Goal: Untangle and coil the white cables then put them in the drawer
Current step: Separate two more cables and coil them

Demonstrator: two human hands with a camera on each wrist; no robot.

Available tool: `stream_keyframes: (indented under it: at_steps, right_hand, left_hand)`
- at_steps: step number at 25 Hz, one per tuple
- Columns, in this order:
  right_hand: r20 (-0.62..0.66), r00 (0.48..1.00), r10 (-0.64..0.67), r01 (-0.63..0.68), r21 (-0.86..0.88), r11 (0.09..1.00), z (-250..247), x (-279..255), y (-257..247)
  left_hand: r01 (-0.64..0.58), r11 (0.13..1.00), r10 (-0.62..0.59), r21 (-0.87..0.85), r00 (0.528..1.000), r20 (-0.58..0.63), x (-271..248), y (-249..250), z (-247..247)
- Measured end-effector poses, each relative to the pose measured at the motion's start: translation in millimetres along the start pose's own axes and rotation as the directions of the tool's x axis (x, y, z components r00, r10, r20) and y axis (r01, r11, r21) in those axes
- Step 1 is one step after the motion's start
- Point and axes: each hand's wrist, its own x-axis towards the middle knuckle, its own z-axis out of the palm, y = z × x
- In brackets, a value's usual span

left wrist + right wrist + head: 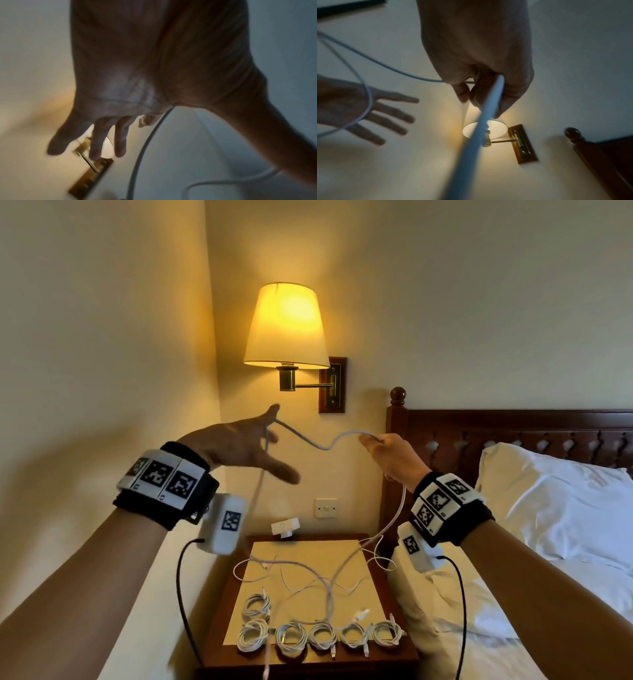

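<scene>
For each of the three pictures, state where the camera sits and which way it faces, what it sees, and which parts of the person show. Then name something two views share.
Head: on the head, facing forward and down; both forearms, white cable, coiled cables on the nightstand.
Left wrist: along the palm, facing up at the wall; left hand, fingers spread.
Right wrist: looks up along the right hand pinching the cable; the left hand shows too.
Shared: the wall lamp, in all three.
</scene>
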Motion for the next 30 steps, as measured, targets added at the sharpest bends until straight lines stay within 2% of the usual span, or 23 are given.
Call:
stream_keyframes:
  at_steps: [1,2,3,4,5,6,7,8,9,10,11,13,15,16,18,19,20,21,23,25,27,30]
  right_hand:
    - [0.019,0.998,-0.057,0.058,-0.089,0.994,4,1,-9]
    - [0.030,0.996,-0.085,0.089,-0.154,0.984,6,2,-15]
    - [0.023,0.995,-0.098,0.100,-0.202,0.974,7,3,-20]
    - [0.002,0.994,-0.107,0.104,-0.236,0.966,7,4,-22]
    - [-0.005,0.993,-0.117,0.112,-0.248,0.962,5,4,-24]
    - [0.013,0.991,-0.131,0.130,-0.245,0.961,4,4,-25]
    - [0.045,0.986,-0.162,0.168,-0.245,0.955,5,3,-27]
    - [0.080,0.975,-0.208,0.222,-0.253,0.942,8,0,-30]
    - [0.108,0.960,-0.258,0.277,-0.258,0.926,12,-2,-35]
    - [0.122,0.945,-0.303,0.325,-0.249,0.912,16,-4,-40]
    - [0.124,0.933,-0.338,0.359,-0.231,0.905,19,-5,-42]
    - [0.132,0.932,-0.336,0.359,-0.228,0.905,12,-4,-37]
    - [0.146,0.958,-0.249,0.279,-0.253,0.926,-6,-1,-16]
    - [0.153,0.969,-0.192,0.225,-0.232,0.946,-16,0,-1]
    - [0.145,0.983,-0.108,0.132,-0.165,0.977,-27,-2,21]
    - [0.131,0.988,-0.082,0.100,-0.137,0.986,-27,-3,26]
    - [0.115,0.991,-0.068,0.081,-0.111,0.990,-23,-4,26]
    - [0.111,0.990,-0.087,0.098,-0.091,0.991,-18,-5,21]
    - [0.162,0.966,-0.204,0.224,-0.114,0.968,-6,-9,1]
    - [0.238,0.912,-0.333,0.374,-0.154,0.915,5,-14,-23]
    - [0.288,0.873,-0.394,0.443,-0.130,0.887,10,-16,-37]
    - [0.321,0.878,-0.354,0.388,-0.045,0.921,-3,-17,-31]
  left_hand:
    - [-0.145,0.963,0.160,-0.227,0.986,0.050,-4,5,2]
    - [-0.252,0.838,0.316,-0.485,0.947,0.054,-5,8,3]
    - [-0.271,0.680,0.417,-0.681,0.907,0.056,-5,8,4]
    - [-0.221,0.557,0.448,-0.801,0.892,0.065,-4,8,2]
    - [-0.161,0.496,0.402,-0.853,0.914,0.062,-4,10,2]
    - [-0.120,0.525,0.298,-0.843,0.953,0.050,1,11,6]
    - [-0.106,0.638,0.191,-0.763,0.981,0.024,3,16,12]
    - [-0.110,0.777,0.140,-0.620,0.990,0.000,5,25,22]
    - [-0.118,0.875,0.135,-0.470,0.991,0.002,7,32,35]
    - [-0.138,0.916,0.156,-0.377,0.988,0.016,13,37,50]
    - [-0.157,0.919,0.165,-0.362,0.986,-0.008,17,41,62]
    - [-0.165,0.892,0.089,-0.421,0.977,-0.195,20,37,66]
    - [-0.132,0.893,-0.060,-0.430,0.912,-0.405,17,21,51]
    - [-0.097,0.887,-0.144,-0.451,0.871,-0.470,16,11,41]
    - [-0.010,0.872,-0.293,-0.489,0.790,-0.538,7,-4,22]
    - [0.041,0.882,-0.324,-0.470,0.777,-0.540,3,-6,16]
    - [0.084,0.906,-0.306,-0.414,0.807,-0.505,1,-4,13]
    - [0.090,0.944,-0.233,-0.316,0.861,-0.453,-1,4,12]
    - [-0.017,0.989,-0.038,-0.145,0.930,-0.365,2,29,17]
    - [-0.122,0.975,0.078,-0.187,0.970,-0.229,6,53,33]
    - [-0.111,0.981,0.085,-0.156,0.983,-0.161,11,53,48]
    - [-0.048,0.969,-0.012,-0.243,0.972,-0.236,6,28,40]
